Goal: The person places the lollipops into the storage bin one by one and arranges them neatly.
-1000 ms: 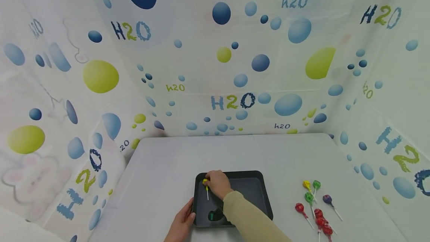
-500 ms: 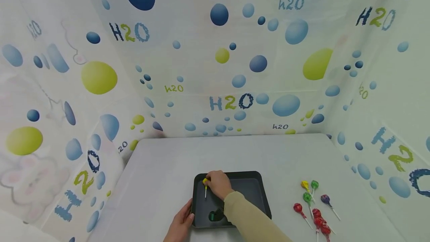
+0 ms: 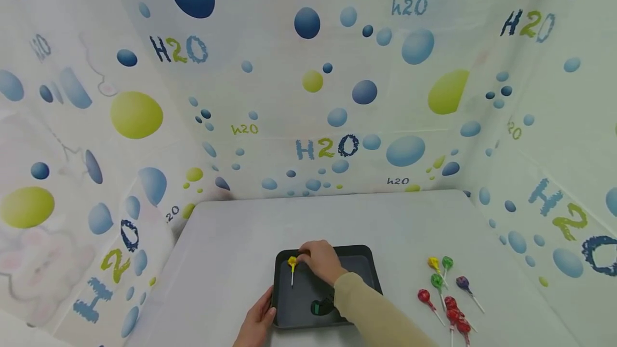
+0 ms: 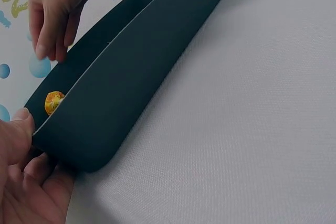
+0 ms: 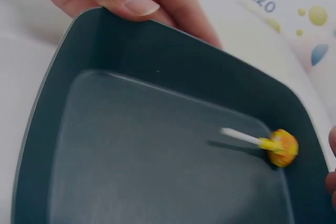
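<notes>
A yellow-wrapped lollipop point(image 3: 292, 262) lies in the far left corner of the dark tray point(image 3: 376, 272), its white stick pointing toward the near side. In the right wrist view the lollipop point(image 5: 283, 148) has its head against the tray wall. My left hand point(image 3: 259, 317) grips the tray's left rim, thumb over the edge and fingers outside, as the left wrist view also shows. Just right of the lollipop, my right hand point(image 3: 322, 261) is over the tray with nothing in its fingers. Seen from the left wrist, the right hand's fingers point(image 4: 50, 40) hang downward above the rim.
Right of the tray, several lollipops lie on the white table point(image 3: 231, 245): a yellow one point(image 3: 433, 263), green ones point(image 3: 436, 281), a purple one point(image 3: 463, 283) and a cluster of red ones point(image 3: 453, 315). A bubble-print cloth point(image 3: 270, 90) walls the back and sides.
My right hand has let go of the yellow lollipop and moved slightly right of it. The lollipop stays in the tray's corner. My left hand keeps its hold on the rim.
</notes>
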A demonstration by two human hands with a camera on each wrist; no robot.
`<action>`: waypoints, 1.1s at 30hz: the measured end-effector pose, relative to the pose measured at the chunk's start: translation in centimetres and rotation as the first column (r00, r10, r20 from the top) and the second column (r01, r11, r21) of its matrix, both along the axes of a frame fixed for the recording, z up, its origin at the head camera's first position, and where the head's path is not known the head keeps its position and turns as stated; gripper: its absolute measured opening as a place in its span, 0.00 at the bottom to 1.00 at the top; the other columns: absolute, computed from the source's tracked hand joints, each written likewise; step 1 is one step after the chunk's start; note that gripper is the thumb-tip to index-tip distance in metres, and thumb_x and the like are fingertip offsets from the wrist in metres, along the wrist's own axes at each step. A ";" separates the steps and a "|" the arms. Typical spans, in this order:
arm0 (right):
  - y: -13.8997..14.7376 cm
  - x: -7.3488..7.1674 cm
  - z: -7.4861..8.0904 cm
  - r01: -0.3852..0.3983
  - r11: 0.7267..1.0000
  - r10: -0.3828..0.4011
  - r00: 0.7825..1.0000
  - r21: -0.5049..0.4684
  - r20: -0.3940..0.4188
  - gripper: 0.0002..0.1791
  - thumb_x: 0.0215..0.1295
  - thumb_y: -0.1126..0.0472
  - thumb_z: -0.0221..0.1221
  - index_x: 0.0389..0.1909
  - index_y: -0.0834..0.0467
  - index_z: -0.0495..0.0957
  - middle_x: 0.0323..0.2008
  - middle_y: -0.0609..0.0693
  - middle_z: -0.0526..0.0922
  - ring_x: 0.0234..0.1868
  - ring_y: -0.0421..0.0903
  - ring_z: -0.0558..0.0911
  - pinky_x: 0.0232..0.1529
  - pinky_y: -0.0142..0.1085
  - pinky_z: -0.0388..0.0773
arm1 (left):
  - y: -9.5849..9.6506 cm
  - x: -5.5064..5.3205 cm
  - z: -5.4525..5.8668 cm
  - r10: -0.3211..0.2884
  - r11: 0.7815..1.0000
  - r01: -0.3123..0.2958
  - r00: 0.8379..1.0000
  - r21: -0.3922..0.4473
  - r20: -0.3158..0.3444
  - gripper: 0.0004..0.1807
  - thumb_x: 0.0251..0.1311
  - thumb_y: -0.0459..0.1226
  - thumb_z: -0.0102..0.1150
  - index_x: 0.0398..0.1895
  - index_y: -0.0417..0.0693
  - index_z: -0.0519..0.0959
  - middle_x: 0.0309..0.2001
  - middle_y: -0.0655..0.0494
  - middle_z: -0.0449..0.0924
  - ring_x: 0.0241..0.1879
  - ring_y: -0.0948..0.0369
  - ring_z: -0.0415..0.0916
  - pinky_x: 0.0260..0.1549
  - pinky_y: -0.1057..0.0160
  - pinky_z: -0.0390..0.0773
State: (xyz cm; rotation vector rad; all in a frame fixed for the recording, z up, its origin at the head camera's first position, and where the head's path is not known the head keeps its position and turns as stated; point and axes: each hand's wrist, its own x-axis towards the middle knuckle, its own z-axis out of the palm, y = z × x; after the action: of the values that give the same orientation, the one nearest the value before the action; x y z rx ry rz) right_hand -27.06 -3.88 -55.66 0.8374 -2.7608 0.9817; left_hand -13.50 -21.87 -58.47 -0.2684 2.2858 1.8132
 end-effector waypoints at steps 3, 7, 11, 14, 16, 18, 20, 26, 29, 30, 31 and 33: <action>1.7 -0.1 0.7 -0.027 0.999 0.028 1.000 -0.046 0.005 0.13 0.61 0.55 0.63 0.44 0.56 0.84 0.37 0.46 0.86 0.36 0.40 0.83 0.35 0.31 0.83 | 0.1 0.0 0.1 -0.004 1.000 0.003 1.000 -0.008 -0.010 0.31 0.69 0.31 0.47 0.71 0.29 0.50 0.70 0.31 0.51 0.69 0.39 0.49 0.67 0.42 0.58; 4.4 -0.4 1.6 -0.028 0.998 0.027 1.000 -0.061 -0.012 0.17 0.63 0.53 0.61 0.48 0.58 0.83 0.40 0.49 0.86 0.37 0.41 0.83 0.36 0.32 0.83 | 0.2 0.0 0.1 -0.004 1.000 0.004 1.000 -0.005 -0.012 0.31 0.69 0.31 0.47 0.71 0.29 0.50 0.70 0.31 0.51 0.69 0.39 0.48 0.67 0.42 0.58; 7.5 -0.8 2.6 0.008 0.996 -0.010 1.000 -0.090 -0.015 0.16 0.64 0.53 0.61 0.49 0.57 0.82 0.41 0.49 0.86 0.38 0.41 0.84 0.38 0.34 0.84 | 0.1 -0.1 -0.1 -0.004 1.000 0.004 1.000 -0.013 -0.018 0.31 0.69 0.30 0.47 0.71 0.29 0.50 0.70 0.31 0.51 0.69 0.39 0.49 0.67 0.42 0.59; 9.9 -1.2 3.2 0.062 0.991 -0.062 0.998 -0.120 0.009 0.16 0.63 0.54 0.62 0.50 0.55 0.82 0.42 0.48 0.86 0.39 0.41 0.84 0.40 0.36 0.85 | -0.1 -0.1 -0.3 -0.009 1.000 0.008 0.999 -0.017 -0.032 0.31 0.69 0.30 0.47 0.71 0.29 0.51 0.70 0.30 0.51 0.69 0.39 0.48 0.66 0.43 0.59; 11.5 -1.5 3.5 0.100 0.984 -0.096 0.995 -0.149 0.035 0.16 0.62 0.55 0.63 0.50 0.55 0.82 0.42 0.47 0.86 0.39 0.41 0.84 0.40 0.36 0.85 | -0.2 0.0 -0.4 -0.015 1.000 0.014 0.999 -0.015 -0.048 0.31 0.69 0.29 0.47 0.71 0.28 0.51 0.70 0.30 0.51 0.69 0.39 0.48 0.66 0.44 0.58; 13.0 -1.8 3.8 0.134 0.976 -0.126 0.990 -0.174 0.057 0.17 0.61 0.57 0.64 0.51 0.55 0.82 0.42 0.47 0.86 0.40 0.41 0.84 0.40 0.36 0.85 | -0.2 0.0 -0.4 -0.024 1.000 0.024 0.998 -0.013 -0.064 0.30 0.69 0.29 0.46 0.70 0.28 0.51 0.69 0.29 0.51 0.69 0.39 0.48 0.66 0.45 0.58; 14.5 -2.0 4.1 0.159 0.968 -0.147 0.986 -0.194 0.075 0.18 0.60 0.58 0.65 0.51 0.56 0.82 0.42 0.47 0.86 0.40 0.41 0.84 0.40 0.36 0.85 | -0.3 0.1 -0.5 -0.035 0.999 0.034 0.996 -0.010 -0.084 0.30 0.68 0.28 0.47 0.70 0.26 0.51 0.69 0.29 0.51 0.69 0.38 0.48 0.65 0.46 0.58; 18.9 -2.0 4.6 0.196 0.966 -0.182 0.978 -0.169 0.099 0.20 0.61 0.58 0.64 0.54 0.57 0.80 0.47 0.52 0.84 0.43 0.46 0.84 0.44 0.41 0.85 | -0.2 0.2 -0.4 -0.041 0.999 0.042 0.994 0.007 -0.103 0.30 0.68 0.27 0.47 0.69 0.25 0.50 0.69 0.27 0.50 0.69 0.38 0.48 0.65 0.49 0.60; 21.3 -2.1 4.7 0.212 0.966 -0.201 0.976 -0.145 0.088 0.20 0.62 0.58 0.63 0.54 0.59 0.80 0.47 0.55 0.84 0.45 0.49 0.84 0.45 0.43 0.84 | -0.1 0.1 -0.5 -0.038 0.999 0.038 0.995 0.004 -0.096 0.30 0.68 0.27 0.47 0.69 0.25 0.50 0.69 0.28 0.50 0.69 0.38 0.48 0.65 0.48 0.60; 22.2 -2.1 4.7 0.226 0.965 -0.215 0.973 -0.135 0.088 0.20 0.62 0.58 0.63 0.54 0.60 0.79 0.48 0.55 0.84 0.46 0.50 0.84 0.45 0.44 0.84 | -0.1 0.1 -0.4 -0.034 0.999 0.034 0.996 0.006 -0.086 0.30 0.68 0.27 0.46 0.69 0.25 0.50 0.69 0.28 0.50 0.69 0.38 0.48 0.65 0.47 0.59; 23.1 -2.1 4.7 0.239 0.963 -0.229 0.969 -0.122 0.091 0.20 0.63 0.58 0.62 0.55 0.60 0.79 0.48 0.56 0.84 0.46 0.51 0.83 0.46 0.45 0.84 | -0.1 0.0 -0.5 -0.032 0.999 0.033 0.996 0.006 -0.080 0.31 0.68 0.28 0.46 0.69 0.25 0.50 0.69 0.28 0.50 0.69 0.38 0.48 0.65 0.47 0.59; 25.0 -2.0 4.6 0.273 0.957 -0.264 0.959 -0.094 0.102 0.21 0.64 0.57 0.61 0.56 0.61 0.78 0.49 0.57 0.83 0.48 0.52 0.83 0.48 0.47 0.83 | -0.2 -0.1 -0.5 -0.029 1.000 0.029 0.998 -0.001 -0.064 0.31 0.69 0.29 0.47 0.70 0.25 0.50 0.69 0.28 0.50 0.69 0.38 0.48 0.66 0.45 0.59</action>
State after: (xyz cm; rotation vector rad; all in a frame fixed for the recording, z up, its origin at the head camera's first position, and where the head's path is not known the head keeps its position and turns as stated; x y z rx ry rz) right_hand -29.06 21.16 -51.04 0.3971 -2.7661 1.1238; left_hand -13.63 -22.08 -58.97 -0.1788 2.3195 1.8338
